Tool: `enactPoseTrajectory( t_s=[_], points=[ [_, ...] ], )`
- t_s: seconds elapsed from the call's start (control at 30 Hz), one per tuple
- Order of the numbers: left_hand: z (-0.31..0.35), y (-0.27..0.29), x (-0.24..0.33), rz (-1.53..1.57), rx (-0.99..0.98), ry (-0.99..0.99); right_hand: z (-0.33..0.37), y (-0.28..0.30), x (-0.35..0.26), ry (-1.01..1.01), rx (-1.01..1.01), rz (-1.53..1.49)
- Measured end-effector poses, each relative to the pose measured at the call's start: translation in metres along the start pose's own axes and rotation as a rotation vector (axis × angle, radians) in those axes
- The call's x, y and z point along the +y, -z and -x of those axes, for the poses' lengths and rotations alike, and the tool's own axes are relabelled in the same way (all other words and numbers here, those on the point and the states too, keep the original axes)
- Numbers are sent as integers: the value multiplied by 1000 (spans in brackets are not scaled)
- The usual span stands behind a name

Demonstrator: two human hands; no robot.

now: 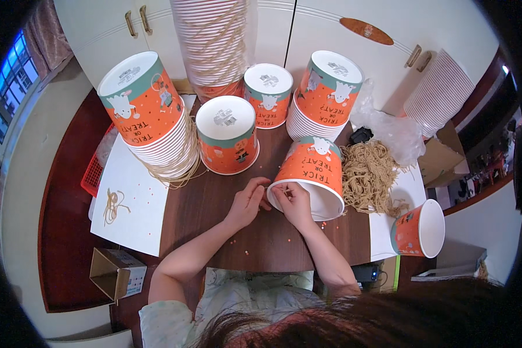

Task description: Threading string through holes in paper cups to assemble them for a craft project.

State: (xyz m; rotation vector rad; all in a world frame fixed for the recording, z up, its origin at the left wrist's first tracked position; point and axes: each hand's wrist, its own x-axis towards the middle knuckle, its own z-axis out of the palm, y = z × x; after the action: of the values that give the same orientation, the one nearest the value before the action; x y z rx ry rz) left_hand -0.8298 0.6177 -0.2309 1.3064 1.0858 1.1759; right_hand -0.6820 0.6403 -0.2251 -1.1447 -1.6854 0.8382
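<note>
An orange paper bucket (310,165) with a green band and a white ghost figure lies tipped before me, its white-rimmed mouth toward me. At the left of that mouth is my right hand (294,203), its fingers pinched together by the rim and partly inside. Just outside the same rim my left hand (249,202) has its fingers curled in, close to the bucket's wall. Whatever is between the fingertips of either hand is too small or hidden to make out. Right of the bucket lies a heap of tan cords (368,177).
Upside-down bucket stacks (142,110) (330,87) and single buckets (226,136) (268,95) stand beyond my hands. A tall wrapped stack (211,43) rises behind. One bucket (417,229) lies at the table's right edge. Loose cord (115,207) lies on white board at left.
</note>
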Motion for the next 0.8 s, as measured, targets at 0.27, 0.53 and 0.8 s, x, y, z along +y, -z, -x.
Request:
enactPoseTrajectory(
  t_s=[0.27,0.53,0.8],
  points=[
    [-2,0,4,-417,139,-326,1,2,-5,73,21,18],
    [0,11,8,-125,1,-41,2,4,-8,99,-10,23],
    [-4,16,0,-76,-104,35,3,5,-4,91,-74,28]
  ],
)
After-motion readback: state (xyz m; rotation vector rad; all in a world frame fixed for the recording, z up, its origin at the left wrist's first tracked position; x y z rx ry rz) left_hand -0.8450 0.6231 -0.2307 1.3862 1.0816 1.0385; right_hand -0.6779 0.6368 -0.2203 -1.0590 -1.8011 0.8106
